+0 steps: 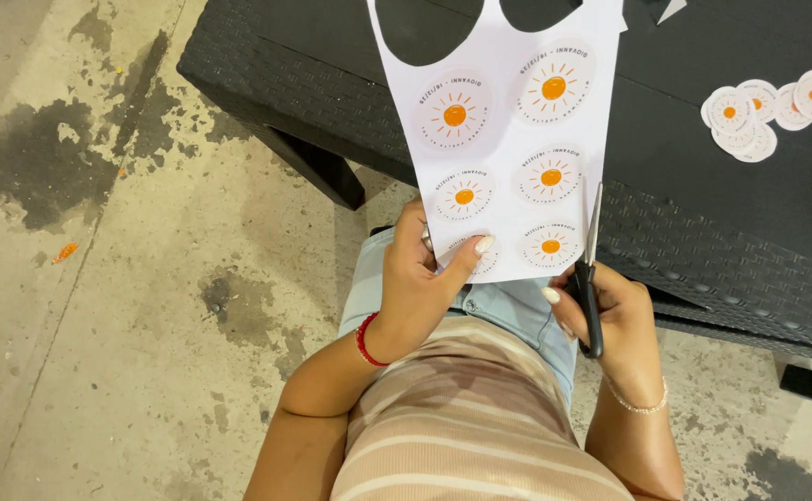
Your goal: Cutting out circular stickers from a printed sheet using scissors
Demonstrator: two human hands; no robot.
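the left hand (pixel 420 283) grips the bottom edge of a white sticker sheet (pixel 508 139), thumb laid flat over the front of the paper near its lower left corner and the fingers hidden behind it. the sheet stands almost upright in front of the person, its long axis running from the lap up and slightly away, leaning a little to the left at the top, where it covers part of the black woven counter (pixel 721 213). round stickers with an orange sun in the middle sit on it in two columns; at the top edge two rounded gaps show the dark counter through the paper.

the right hand (pixel 610 311) is closed around the black handles of a pair of scissors (pixel 591 269). the scissors point upward, long axis near vertical, the slim metal blades lying along the right edge of the sheet beside the lowest right sticker. whether the blades are parted or together is too fine to tell.

on the counter, well to the right of the sheet, lies a small heap of cut round stickers (pixel 768 111) overlapping one another. a red bracelet (pixel 365 341) circles the left wrist and a thin beaded one (pixel 638 404) the right. below is stained concrete floor (pixel 128 278).
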